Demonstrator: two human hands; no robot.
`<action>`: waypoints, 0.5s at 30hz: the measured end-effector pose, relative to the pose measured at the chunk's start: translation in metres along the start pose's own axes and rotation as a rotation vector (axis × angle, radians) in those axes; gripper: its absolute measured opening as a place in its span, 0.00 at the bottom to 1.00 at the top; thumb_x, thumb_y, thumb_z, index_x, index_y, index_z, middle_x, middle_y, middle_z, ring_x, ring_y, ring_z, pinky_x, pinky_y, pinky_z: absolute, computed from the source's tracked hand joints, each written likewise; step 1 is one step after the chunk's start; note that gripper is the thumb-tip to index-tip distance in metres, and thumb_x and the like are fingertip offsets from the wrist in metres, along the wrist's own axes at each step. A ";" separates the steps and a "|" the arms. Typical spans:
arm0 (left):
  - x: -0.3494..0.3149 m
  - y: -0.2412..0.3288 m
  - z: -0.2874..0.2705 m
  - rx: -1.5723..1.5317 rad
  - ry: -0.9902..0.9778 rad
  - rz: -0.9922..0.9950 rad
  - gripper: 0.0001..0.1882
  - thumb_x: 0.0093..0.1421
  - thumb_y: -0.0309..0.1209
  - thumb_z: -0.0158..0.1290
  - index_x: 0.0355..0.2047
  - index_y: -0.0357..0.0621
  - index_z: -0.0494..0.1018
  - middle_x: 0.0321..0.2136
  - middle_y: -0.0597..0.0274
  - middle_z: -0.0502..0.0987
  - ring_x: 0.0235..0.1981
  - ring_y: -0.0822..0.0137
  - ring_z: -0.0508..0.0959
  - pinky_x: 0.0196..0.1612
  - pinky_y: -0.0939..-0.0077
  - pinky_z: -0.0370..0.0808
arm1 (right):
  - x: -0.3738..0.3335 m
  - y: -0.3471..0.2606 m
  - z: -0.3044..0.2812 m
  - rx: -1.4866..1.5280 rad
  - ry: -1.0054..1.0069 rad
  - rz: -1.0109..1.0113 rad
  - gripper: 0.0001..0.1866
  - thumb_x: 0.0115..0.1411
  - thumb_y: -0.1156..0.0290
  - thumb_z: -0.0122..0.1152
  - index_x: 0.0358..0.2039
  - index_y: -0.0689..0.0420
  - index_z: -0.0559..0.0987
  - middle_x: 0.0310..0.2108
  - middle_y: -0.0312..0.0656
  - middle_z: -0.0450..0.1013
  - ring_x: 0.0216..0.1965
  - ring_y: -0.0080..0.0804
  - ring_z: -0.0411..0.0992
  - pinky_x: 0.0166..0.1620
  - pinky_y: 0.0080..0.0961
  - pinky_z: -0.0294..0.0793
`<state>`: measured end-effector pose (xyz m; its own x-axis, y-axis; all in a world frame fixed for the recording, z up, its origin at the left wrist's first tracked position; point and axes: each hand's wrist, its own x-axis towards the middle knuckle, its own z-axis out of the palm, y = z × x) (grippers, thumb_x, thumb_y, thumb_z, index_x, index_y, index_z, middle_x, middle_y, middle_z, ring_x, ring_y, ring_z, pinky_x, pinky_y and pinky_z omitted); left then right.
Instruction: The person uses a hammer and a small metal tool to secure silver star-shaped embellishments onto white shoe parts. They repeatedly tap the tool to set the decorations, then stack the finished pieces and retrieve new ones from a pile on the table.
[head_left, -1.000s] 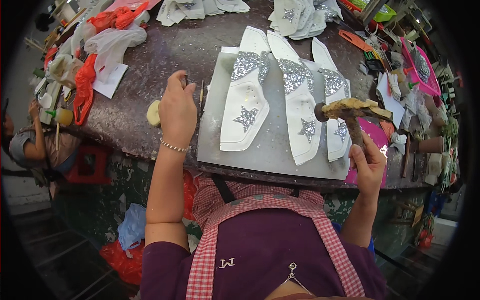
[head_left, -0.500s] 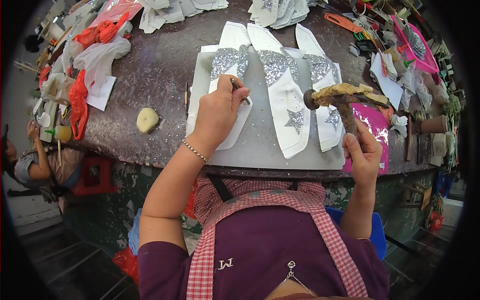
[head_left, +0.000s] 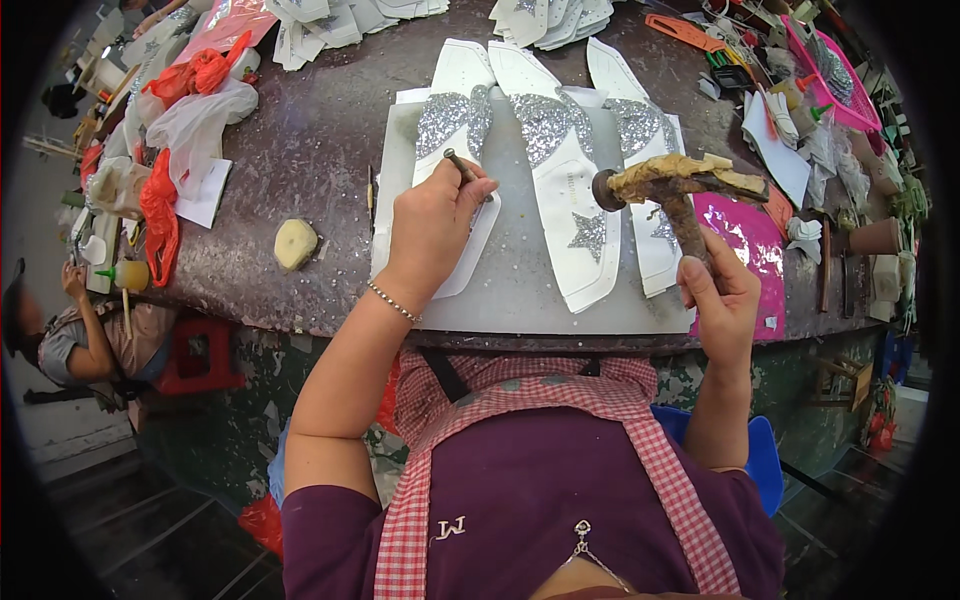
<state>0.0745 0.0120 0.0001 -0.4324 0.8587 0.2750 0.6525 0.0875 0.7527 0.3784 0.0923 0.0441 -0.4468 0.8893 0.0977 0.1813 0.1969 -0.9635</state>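
Between the fingers of my left hand (head_left: 432,222) is a short metal punch (head_left: 459,164), its top end showing above the fist. Under that hand lies a white and silver-glitter shoe upper piece (head_left: 452,118), partly covered by it. Two similar pieces lie to the right, a middle one (head_left: 574,200) and a right one (head_left: 652,225), both with a glitter star. All three rest on a pale cutting board (head_left: 510,300). My right hand (head_left: 722,296) grips the handle of a worn hammer (head_left: 680,190), raised over the right piece, its head wrapped in tan material.
Left of the board lies a round yellowish lump (head_left: 295,244). Stacked white pieces (head_left: 560,20) sit at the far edge. A pink sheet (head_left: 745,260) is at the right, with a pink basket (head_left: 835,75) beyond. Plastic bags (head_left: 205,110) crowd the left; another person (head_left: 100,330) sits there.
The punch now stands more upright, its top pointing up-left, in my left hand. My right hand and the hammer have shifted slightly to the left.
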 end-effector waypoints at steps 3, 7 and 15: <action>-0.001 0.002 -0.002 -0.005 -0.012 -0.008 0.07 0.63 0.29 0.57 0.34 0.37 0.76 0.27 0.59 0.82 0.28 0.72 0.83 0.32 0.79 0.77 | 0.000 0.002 0.002 -0.007 -0.002 0.002 0.21 0.64 0.72 0.61 0.56 0.65 0.75 0.27 0.30 0.72 0.25 0.12 0.63 0.27 0.13 0.62; 0.000 0.000 -0.006 0.024 -0.071 0.070 0.06 0.61 0.28 0.59 0.35 0.38 0.76 0.27 0.56 0.82 0.27 0.68 0.83 0.31 0.77 0.76 | 0.001 0.001 0.004 -0.001 -0.019 0.018 0.21 0.64 0.72 0.61 0.56 0.65 0.75 0.27 0.30 0.72 0.25 0.12 0.63 0.27 0.13 0.62; 0.006 0.008 -0.008 0.207 -0.101 0.230 0.09 0.60 0.32 0.59 0.31 0.38 0.74 0.26 0.53 0.79 0.27 0.54 0.79 0.31 0.67 0.75 | 0.037 -0.037 0.034 0.124 -0.053 -0.187 0.22 0.66 0.73 0.57 0.60 0.65 0.71 0.27 0.34 0.73 0.23 0.13 0.63 0.26 0.12 0.62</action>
<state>0.0723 0.0138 0.0128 -0.2018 0.9128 0.3550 0.8429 -0.0227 0.5375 0.3254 0.1036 0.0752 -0.5089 0.8182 0.2675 -0.0164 0.3015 -0.9533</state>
